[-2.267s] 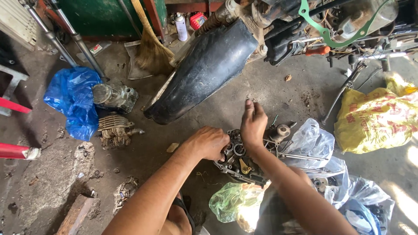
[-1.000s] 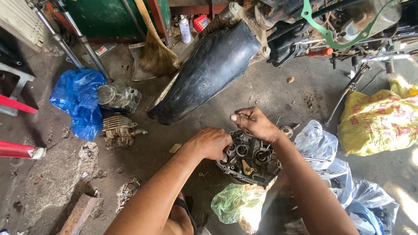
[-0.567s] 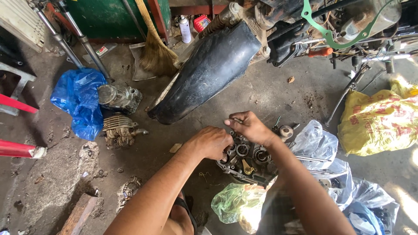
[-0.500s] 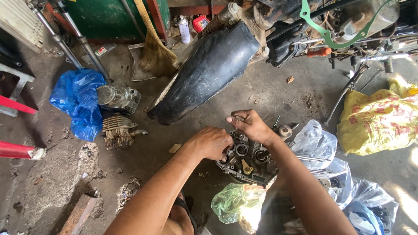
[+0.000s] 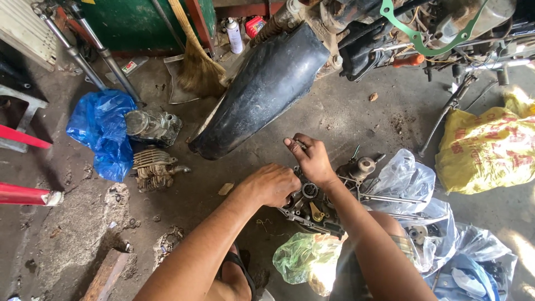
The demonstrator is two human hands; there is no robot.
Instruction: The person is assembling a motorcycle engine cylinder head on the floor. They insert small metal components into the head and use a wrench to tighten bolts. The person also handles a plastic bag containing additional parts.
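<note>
On the concrete floor (image 5: 345, 111), the engine case (image 5: 315, 203) lies right under both hands. The left hand (image 5: 271, 184) is cupped over its near-left edge, gripping it. The right hand (image 5: 313, 161) sits just beyond, at the case's far edge, fingertips pinching a small dark part (image 5: 301, 146). A black fender (image 5: 262, 92) lies farther out, beyond the left hand.

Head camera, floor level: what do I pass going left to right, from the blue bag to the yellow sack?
Blue plastic bag → finned engine cylinder → left hand → right hand on the engine case → clear plastic bag → yellow sack.
</note>
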